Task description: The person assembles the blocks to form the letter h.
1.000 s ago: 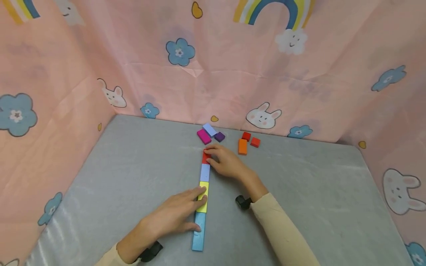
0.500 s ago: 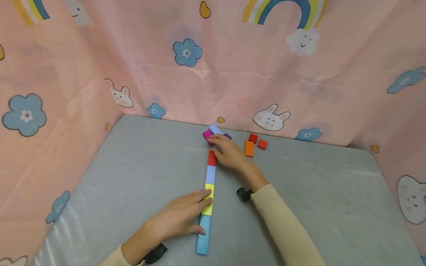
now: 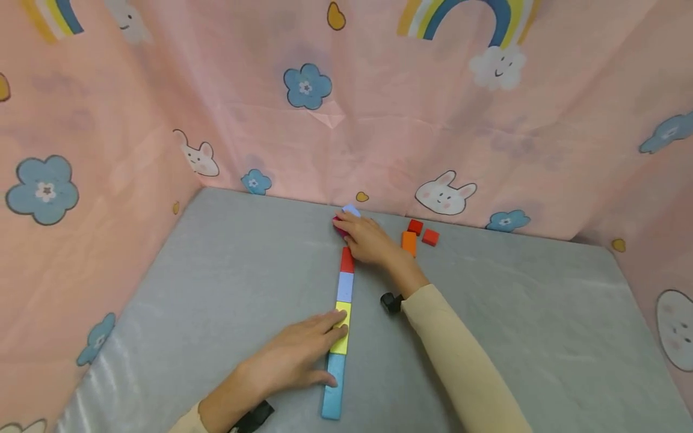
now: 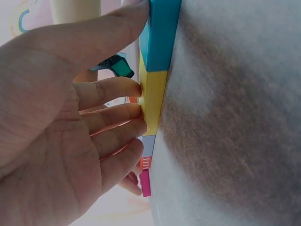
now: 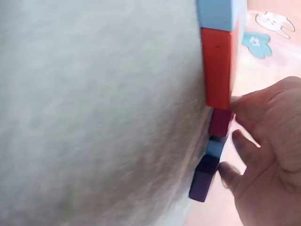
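Observation:
A straight row of blocks runs away from me: a long blue block (image 3: 334, 400), a yellow block (image 3: 340, 344), a light-blue block (image 3: 344, 287) and a red block (image 3: 347, 261). My left hand (image 3: 292, 355) rests along it, fingertips on the yellow block and thumb on the blue one, fingers fairly straight. Just past the row's far end, my right hand (image 3: 370, 240) pinches a magenta block (image 5: 221, 121) between thumb and fingers. That block lies close to the red one, mostly covered from above. Beyond it are a light-blue block (image 3: 351, 210) and a dark purple block (image 5: 202, 181).
An orange block (image 3: 408, 243) and two small red blocks, a darker one (image 3: 415, 227) and a brighter one (image 3: 430, 237), lie right of my right hand. Grey cloth (image 3: 249, 264) covers the table. A pink patterned curtain (image 3: 373, 138) rises behind and at both sides.
My right hand has left the red block and moved away from me to the magenta block. My left hand stays on the row. The head view has shifted slightly.

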A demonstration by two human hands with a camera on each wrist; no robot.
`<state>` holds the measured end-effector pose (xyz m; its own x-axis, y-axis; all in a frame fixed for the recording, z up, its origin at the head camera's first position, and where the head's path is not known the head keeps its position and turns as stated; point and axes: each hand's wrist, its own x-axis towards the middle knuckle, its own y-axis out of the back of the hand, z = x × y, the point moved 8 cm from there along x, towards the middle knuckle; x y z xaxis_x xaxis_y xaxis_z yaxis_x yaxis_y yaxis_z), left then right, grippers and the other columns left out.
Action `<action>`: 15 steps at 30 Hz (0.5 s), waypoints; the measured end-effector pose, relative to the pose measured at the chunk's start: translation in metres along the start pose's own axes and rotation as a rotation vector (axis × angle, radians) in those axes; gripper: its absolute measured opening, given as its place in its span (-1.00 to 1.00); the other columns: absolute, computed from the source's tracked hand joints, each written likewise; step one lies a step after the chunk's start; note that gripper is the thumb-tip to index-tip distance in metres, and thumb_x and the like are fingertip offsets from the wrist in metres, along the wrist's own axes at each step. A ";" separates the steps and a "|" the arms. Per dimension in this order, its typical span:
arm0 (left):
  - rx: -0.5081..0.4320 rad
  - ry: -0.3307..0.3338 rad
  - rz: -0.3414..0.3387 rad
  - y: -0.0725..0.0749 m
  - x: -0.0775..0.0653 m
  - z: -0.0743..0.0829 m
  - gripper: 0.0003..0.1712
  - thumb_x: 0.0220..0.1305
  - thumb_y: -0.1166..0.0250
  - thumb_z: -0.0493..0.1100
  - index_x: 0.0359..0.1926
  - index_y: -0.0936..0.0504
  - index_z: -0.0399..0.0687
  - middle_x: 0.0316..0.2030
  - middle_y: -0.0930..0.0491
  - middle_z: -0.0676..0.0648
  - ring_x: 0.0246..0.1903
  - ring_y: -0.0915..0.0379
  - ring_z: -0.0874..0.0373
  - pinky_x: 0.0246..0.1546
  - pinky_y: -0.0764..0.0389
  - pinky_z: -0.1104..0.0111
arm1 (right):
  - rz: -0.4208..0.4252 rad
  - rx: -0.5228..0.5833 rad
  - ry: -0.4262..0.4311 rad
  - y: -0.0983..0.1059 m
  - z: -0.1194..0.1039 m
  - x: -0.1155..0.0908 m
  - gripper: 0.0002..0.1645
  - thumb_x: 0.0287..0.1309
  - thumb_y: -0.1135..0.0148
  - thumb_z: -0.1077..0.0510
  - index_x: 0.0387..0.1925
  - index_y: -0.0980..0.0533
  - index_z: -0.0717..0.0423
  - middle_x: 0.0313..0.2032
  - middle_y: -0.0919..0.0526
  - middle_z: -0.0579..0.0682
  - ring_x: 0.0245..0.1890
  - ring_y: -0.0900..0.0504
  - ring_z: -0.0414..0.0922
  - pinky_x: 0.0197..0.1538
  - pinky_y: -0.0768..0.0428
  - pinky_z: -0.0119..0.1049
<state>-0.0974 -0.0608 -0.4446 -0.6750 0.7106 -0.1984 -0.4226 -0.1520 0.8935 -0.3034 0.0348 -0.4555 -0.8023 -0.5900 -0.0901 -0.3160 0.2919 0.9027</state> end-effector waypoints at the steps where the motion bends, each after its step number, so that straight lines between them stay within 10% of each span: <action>1: 0.001 -0.002 -0.001 0.000 0.000 0.001 -0.03 0.17 -0.58 0.20 0.48 -0.47 -0.12 0.57 -0.32 -0.10 0.57 -0.30 -0.01 0.49 -0.51 0.14 | -0.010 -0.005 -0.002 0.000 0.000 0.000 -0.39 0.53 -0.08 0.27 0.54 -0.37 0.15 0.62 -0.29 0.13 0.67 -0.18 0.11 0.70 -0.14 0.17; 15: 0.011 -0.003 0.014 0.001 0.000 0.002 -0.04 0.16 -0.60 0.19 0.46 -0.49 -0.13 0.55 -0.34 -0.12 0.54 -0.35 -0.03 0.47 -0.53 0.13 | -0.085 -0.049 -0.013 0.004 -0.001 0.005 -0.35 0.49 -0.20 0.24 0.53 -0.36 0.21 0.60 -0.32 0.15 0.63 -0.27 0.16 0.69 -0.18 0.11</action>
<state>-0.0962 -0.0596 -0.4426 -0.6787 0.7108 -0.1847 -0.4066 -0.1542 0.9005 -0.3077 0.0321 -0.4518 -0.7799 -0.6016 -0.1727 -0.3585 0.2032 0.9112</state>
